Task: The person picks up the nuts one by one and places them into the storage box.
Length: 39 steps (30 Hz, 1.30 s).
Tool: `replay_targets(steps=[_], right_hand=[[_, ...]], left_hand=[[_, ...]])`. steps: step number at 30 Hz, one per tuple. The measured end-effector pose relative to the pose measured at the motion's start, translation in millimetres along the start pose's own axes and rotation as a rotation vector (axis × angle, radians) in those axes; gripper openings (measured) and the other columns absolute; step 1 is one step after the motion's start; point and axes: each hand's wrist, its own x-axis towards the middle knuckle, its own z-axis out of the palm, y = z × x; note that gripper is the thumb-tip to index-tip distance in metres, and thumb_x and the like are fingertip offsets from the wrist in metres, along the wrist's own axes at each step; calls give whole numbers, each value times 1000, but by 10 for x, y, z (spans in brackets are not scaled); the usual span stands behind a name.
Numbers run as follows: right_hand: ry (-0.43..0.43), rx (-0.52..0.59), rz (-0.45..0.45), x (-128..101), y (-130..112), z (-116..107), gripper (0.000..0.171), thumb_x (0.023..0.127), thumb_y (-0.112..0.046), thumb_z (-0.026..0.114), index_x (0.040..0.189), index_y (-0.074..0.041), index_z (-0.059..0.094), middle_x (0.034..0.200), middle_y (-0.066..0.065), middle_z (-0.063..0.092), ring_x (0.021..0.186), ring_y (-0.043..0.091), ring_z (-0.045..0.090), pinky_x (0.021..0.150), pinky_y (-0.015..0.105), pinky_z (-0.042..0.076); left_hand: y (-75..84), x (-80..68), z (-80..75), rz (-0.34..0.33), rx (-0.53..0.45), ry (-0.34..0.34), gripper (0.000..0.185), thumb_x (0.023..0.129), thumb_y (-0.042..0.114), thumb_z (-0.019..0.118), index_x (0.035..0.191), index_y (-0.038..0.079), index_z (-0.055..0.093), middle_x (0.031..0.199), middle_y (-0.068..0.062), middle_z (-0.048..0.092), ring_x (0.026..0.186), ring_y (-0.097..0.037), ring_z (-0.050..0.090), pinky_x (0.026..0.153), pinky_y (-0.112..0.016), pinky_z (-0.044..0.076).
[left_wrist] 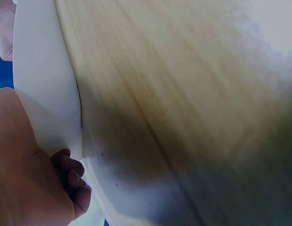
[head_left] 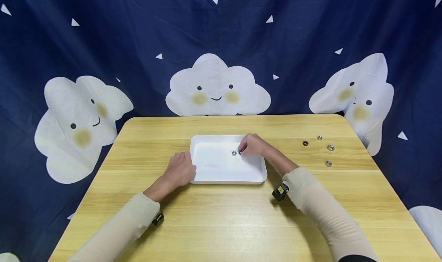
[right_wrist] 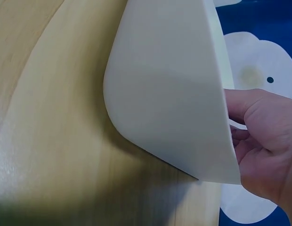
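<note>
The right hand [head_left: 253,145] reaches over the white tray [head_left: 214,173], thumb and fingers curled in a pinch on a small metal nut [head_left: 240,152]; the fingertips are partly hidden, so whether that nut also touches the tray floor is hard to say. Just left of it, a second nut [head_left: 234,153] lies inside the tray. The left hand [head_left: 179,168] grips the tray's left side, its fingers bent at the wall. Beneath is the wood-grain table [head_left: 224,219]. On it, right of the tray and well apart from it, lie a dark nut [head_left: 305,143] and three silvery nuts [head_left: 330,147]. Behind the table hangs a navy curtain [head_left: 138,35] with smiling white clouds [head_left: 215,76].
</note>
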Motion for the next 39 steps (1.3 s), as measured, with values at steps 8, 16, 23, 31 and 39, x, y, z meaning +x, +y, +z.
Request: replay_targets(steps=[8, 16, 23, 31, 39], right_hand=[[-23, -23, 25, 9, -8, -11, 20, 78, -1, 79, 97, -4, 81, 94, 7, 80, 85, 13, 70, 83, 27, 55], [-40, -43, 54, 18, -17, -16, 20, 79, -3, 79, 99, -5, 80, 95, 6, 79, 87, 13, 68, 86, 29, 54], [-47, -34, 85, 25, -29, -6, 21, 79, -4, 79, 100, -5, 80, 97, 6, 78, 88, 14, 67, 87, 30, 53], [-50, -29, 90, 27, -39, -4, 20, 79, -5, 80, 99, -6, 79, 96, 6, 77, 88, 14, 65, 87, 29, 52], [-40, -64, 55, 5, -29, -1, 21, 79, -5, 79, 101, -6, 79, 98, 7, 77, 91, 17, 67, 89, 32, 54]], left_hand=[[7, 2, 2, 1, 2, -3, 27, 102, 27, 49, 103, 0, 47, 93, -11, 48, 89, -30, 43, 78, -38, 34], [9, 1, 3, -8, -3, -7, 28, 102, 27, 50, 104, 0, 47, 94, -11, 49, 90, -30, 43, 79, -38, 35], [14, 4, -3, -22, -7, -10, 29, 102, 28, 50, 106, 0, 47, 96, -11, 49, 92, -30, 43, 81, -39, 36], [7, -3, -3, -14, -1, 0, 29, 102, 28, 51, 105, -1, 48, 94, -12, 49, 90, -30, 44, 79, -39, 36], [4, -4, 1, -10, -13, 0, 27, 102, 27, 50, 103, 0, 48, 92, -11, 49, 89, -29, 44, 79, -38, 35]])
